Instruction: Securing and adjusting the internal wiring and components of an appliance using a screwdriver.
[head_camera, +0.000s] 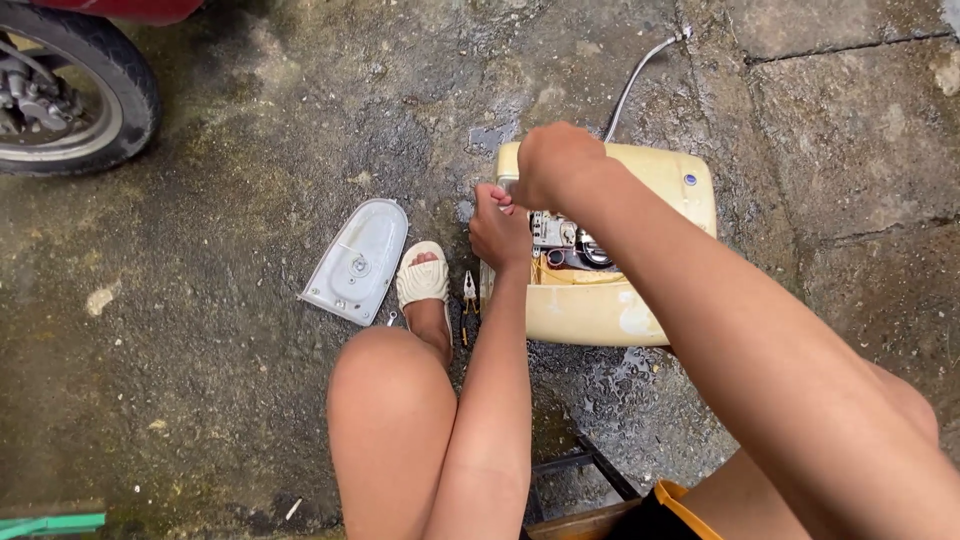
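Both hands work at the left edge of a cream water heater (600, 300) lying on the wet concrete floor (230, 330) — left hand (497, 230) pinched shut, right hand (553, 165) fisted; what they grip stays hidden.

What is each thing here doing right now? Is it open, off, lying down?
Cream casing: open, wiring showing.
Grey cover: off, lying on the ground.
Pliers: lying on the ground, unheld.
Left hand: closed at the casing's edge.
Right hand: closed, over the casing.

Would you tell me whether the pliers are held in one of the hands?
No, the pliers lie on the wet ground beside the sandalled foot, apart from both hands.
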